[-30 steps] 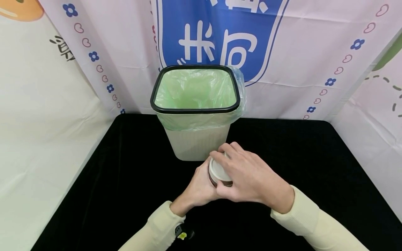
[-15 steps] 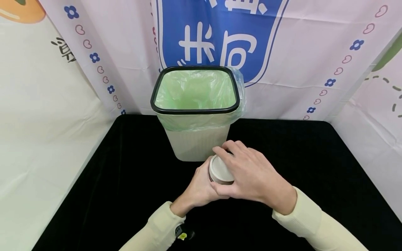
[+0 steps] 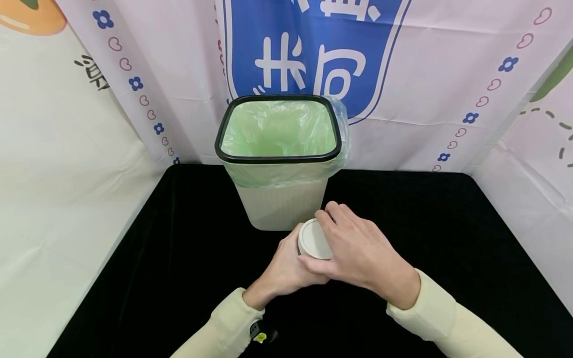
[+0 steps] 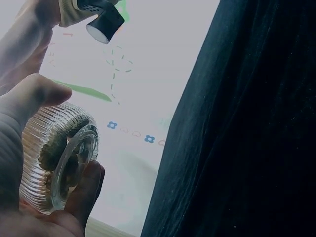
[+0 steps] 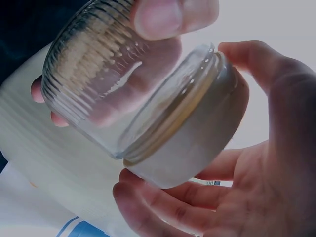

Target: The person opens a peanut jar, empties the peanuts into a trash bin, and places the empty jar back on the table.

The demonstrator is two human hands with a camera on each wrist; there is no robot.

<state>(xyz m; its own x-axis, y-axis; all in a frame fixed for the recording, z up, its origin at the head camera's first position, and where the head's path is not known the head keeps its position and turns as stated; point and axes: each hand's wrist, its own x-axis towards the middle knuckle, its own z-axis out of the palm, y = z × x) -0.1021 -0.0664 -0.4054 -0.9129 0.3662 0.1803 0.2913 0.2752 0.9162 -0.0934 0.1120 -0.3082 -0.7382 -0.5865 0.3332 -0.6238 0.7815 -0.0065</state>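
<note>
My left hand point(image 3: 284, 266) grips a clear ribbed glass jar point(image 5: 86, 59) by its body, with thumb and fingers wrapped round it. Brownish contents show through the glass, and in the left wrist view the jar's thick base point(image 4: 59, 177) faces the camera. A white round lid point(image 3: 312, 241) sits on the jar's mouth. My right hand point(image 3: 364, 253) holds this lid by its rim, thumb on the near side and fingers on the far side. In the right wrist view a yellowish ring shows between glass and lid; whether the lid is loose I cannot tell.
A pale bin point(image 3: 286, 206) with a black rim and a green liner bag stands just beyond the hands. Black cloth point(image 3: 206, 258) covers the table. Printed curtains point(image 3: 429, 89) hang behind and on both sides. A dark camera point(image 4: 106, 23) is on the right wrist.
The fingers of my right hand have shifted to the right round the lid, exposing more of its white top. My left hand has stayed about where it was, still holding the jar.
</note>
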